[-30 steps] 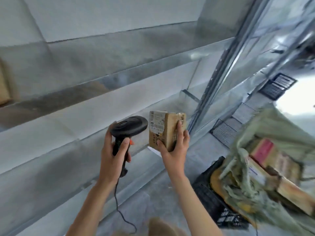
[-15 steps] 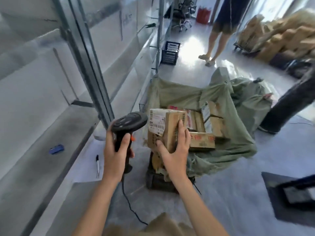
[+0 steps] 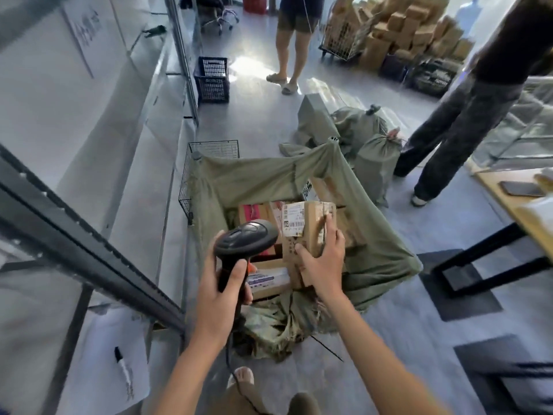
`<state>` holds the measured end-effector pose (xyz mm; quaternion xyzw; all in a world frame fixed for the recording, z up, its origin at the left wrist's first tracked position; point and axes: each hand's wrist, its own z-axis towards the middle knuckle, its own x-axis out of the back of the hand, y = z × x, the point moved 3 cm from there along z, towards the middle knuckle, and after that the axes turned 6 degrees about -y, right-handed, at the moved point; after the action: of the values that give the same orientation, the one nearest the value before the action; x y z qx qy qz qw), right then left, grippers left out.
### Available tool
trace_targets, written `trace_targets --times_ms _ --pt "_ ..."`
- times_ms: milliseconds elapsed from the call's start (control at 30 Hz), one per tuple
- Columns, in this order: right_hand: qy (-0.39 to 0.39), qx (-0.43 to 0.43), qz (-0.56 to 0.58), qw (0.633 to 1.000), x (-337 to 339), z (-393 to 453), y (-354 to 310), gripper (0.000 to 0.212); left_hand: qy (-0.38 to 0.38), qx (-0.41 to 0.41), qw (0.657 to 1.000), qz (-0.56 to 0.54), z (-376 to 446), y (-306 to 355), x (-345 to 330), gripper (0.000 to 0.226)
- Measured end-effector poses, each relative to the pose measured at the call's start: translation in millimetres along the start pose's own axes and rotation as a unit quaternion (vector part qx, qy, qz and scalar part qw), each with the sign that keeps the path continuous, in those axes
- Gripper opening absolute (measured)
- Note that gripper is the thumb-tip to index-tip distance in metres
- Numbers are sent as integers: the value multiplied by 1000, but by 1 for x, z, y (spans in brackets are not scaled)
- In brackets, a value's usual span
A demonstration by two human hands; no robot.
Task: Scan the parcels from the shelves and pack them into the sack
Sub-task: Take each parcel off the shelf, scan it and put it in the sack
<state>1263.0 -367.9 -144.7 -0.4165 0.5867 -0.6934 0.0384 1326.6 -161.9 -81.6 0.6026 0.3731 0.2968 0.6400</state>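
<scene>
My left hand grips the handle of a black barcode scanner, whose head points towards a small brown cardboard parcel with a white label. My right hand holds that parcel from below and the side, above the open mouth of a green sack stretched on a frame. Several boxed parcels lie inside the sack.
Grey metal shelves run along the left, with a black upright post close by and a marker pen on paper. Tied green sacks, a black crate, two standing people and a wooden table surround the sack.
The view has swung from the shelf to the sack, which is now directly under my hands. Both hands kept their hold on scanner and parcel, which now hang over the sack opening.
</scene>
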Motion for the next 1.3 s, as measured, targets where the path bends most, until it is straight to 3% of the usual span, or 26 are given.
trace_targets --times_ms 200,400,533,633,667,733,900,1033,1167,1300 --pt "-29 -109 -124 986 -26 94 14 88 -15 41 999 -20 40 -16 18 53" --pt "-112 -202 -302 925 -50 97 62 79 -17 77 996 -44 59 -28 31 57" --pt "-138 -214 -324 911 -54 86 78 81 -20 87 994 -67 63 -29 36 57" --pt "-141 -217 -329 908 -53 89 75 80 -25 98 992 -72 65 -25 34 77" --pt "-142 -217 -330 908 -52 89 73 79 -22 98 992 -71 65 -27 35 72" --pt "-147 -211 -331 908 -50 89 70 77 -15 100 992 -70 65 -28 35 59" --pt "-178 -197 -341 902 -45 87 67 75 -6 94 993 -66 60 -24 31 58" --pt "-175 -157 -385 892 -46 90 59 77 28 84 995 -55 52 -19 34 88" --pt "-173 -58 -383 906 -58 97 33 76 103 59 992 -33 32 -16 39 67" --pt "-183 83 -283 938 -78 83 -17 68 201 32 979 2 -4 -15 43 48"
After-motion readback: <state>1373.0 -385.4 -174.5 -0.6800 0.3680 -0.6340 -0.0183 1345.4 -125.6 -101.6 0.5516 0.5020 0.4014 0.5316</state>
